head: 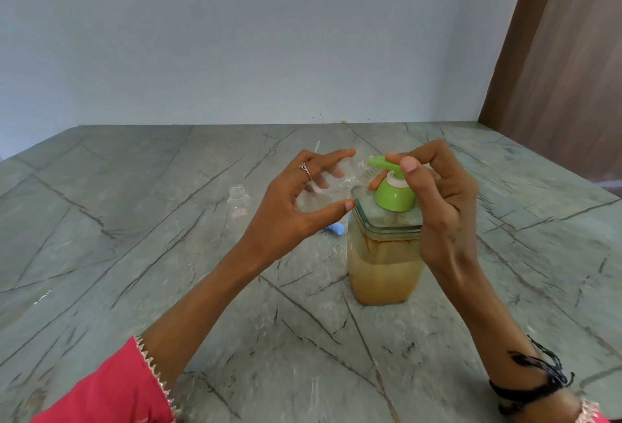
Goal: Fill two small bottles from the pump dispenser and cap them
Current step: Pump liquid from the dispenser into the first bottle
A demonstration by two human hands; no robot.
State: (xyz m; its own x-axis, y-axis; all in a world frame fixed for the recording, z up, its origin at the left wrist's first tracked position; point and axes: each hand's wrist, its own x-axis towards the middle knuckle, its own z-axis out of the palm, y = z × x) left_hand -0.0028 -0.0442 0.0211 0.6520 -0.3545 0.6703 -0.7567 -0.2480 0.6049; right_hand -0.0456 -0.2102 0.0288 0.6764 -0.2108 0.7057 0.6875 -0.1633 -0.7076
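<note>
Head view, L to R: uncapped empty bottle (238,205) is stood at 9 o'clock of pump dispenser (385,237); second bottle (331,187) is gripped sideways by left hand (296,210), mouth at nozzle; pump head is pressed by right hand (437,193), fingers curled; blue cap (100,229) is seen; neither filled nor capped, apparently.

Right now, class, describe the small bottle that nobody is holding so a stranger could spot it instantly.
Start at the big pump dispenser with the green pump head on the marble table. Look past the left hand, which holds another clear bottle tilted at the spout. The free bottle stands upright and alone on the table, clear, uncapped and apparently empty.
</note>
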